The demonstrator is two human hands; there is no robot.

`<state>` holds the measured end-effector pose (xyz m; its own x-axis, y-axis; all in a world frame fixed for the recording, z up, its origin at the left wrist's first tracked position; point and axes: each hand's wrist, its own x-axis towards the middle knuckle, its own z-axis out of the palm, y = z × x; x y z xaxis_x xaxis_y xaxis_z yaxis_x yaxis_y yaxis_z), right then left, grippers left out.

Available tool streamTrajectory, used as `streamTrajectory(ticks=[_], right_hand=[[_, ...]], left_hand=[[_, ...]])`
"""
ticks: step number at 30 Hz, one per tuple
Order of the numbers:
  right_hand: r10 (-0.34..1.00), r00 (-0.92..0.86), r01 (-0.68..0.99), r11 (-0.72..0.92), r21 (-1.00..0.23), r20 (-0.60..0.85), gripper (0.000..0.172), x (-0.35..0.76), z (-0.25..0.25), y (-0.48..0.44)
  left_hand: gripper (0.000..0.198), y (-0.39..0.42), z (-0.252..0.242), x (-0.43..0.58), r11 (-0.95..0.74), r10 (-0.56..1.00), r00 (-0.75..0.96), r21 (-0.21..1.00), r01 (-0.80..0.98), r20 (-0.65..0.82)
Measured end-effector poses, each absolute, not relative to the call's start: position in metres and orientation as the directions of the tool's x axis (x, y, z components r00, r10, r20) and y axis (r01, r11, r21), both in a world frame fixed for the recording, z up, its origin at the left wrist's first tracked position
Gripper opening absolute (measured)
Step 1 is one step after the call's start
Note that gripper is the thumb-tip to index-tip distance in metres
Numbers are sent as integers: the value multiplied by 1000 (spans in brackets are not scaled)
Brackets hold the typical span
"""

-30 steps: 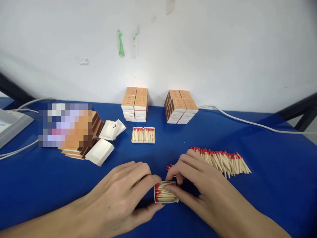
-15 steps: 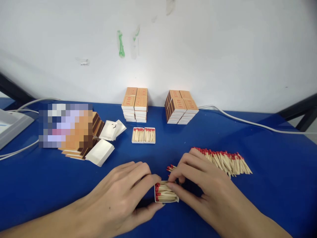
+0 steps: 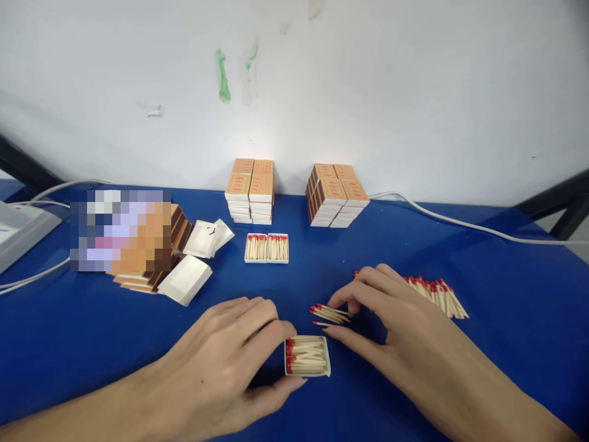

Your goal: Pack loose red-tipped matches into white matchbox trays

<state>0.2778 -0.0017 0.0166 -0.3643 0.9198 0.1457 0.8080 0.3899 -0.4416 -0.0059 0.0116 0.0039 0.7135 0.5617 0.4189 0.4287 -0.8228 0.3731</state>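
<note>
White wall (image 3: 414,92), marked with green smears, behind one blue table (image 3: 506,313); head view, the only one.

At the back: two stacks of matchboxes, one nearer the person's left (image 3: 251,190), one nearer the right (image 3: 338,193), well apart. White cable (image 3: 451,220), running along the wall side.

In front of the stacks: two small trays (image 3: 256,248), side by side, filled with red-tipped matches.

Far left: heap of orange-brown sleeves (image 3: 181,230), partly lost to a blurred patch; white card pieces (image 3: 184,280) beside it.

Near edge: one matchbox tray (image 3: 328,359), flat on the table, matches inside, heads to the left. Left hand (image 3: 230,350): fingers narrowed on its left end, index at the far edge, thumb at the near one.

Right hand (image 3: 391,313): fingers wide, thumb and index parted at the tail ends of a few loose matches (image 3: 329,314), just beyond the tray; grip on any, I cannot tell. Under and beyond this hand: long row of matches (image 3: 437,294).

Handling, in my judgement: tray light, thin-walled, easily dented; best steadied by opposite edges. Matches stiff but brittle, prone to roll; best taken mid-stick.
</note>
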Motion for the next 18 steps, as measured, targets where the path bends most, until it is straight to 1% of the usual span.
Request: streamTrajectory(ticks=[2, 4, 8, 12, 14, 18], right_hand=[[901, -399, 791, 432, -433, 170, 18, 276, 17, 0], [874, -440, 782, 487, -389, 208, 23, 274, 18, 1], [812, -522, 777, 579, -248, 261, 22, 273, 17, 3], [801, -541, 794, 587, -160, 256, 23, 273, 13, 3], [801, -544, 797, 586, -145, 250, 22, 274, 10, 3], [814, -533, 801, 573, -171, 232, 16, 277, 6, 3]], left_hand=[[20, 12, 4, -6, -821, 564, 713, 375, 430, 417], [19, 12, 3, -6, -818, 569, 709, 377, 435, 416], [17, 13, 3, -4, -810, 581, 698, 373, 451, 419], [15, 13, 2, -3, -810, 583, 695, 368, 457, 421], [15, 13, 2, -3, -810, 582, 696, 370, 454, 421], [14, 14, 2, -3, -810, 583, 689, 370, 455, 430]])
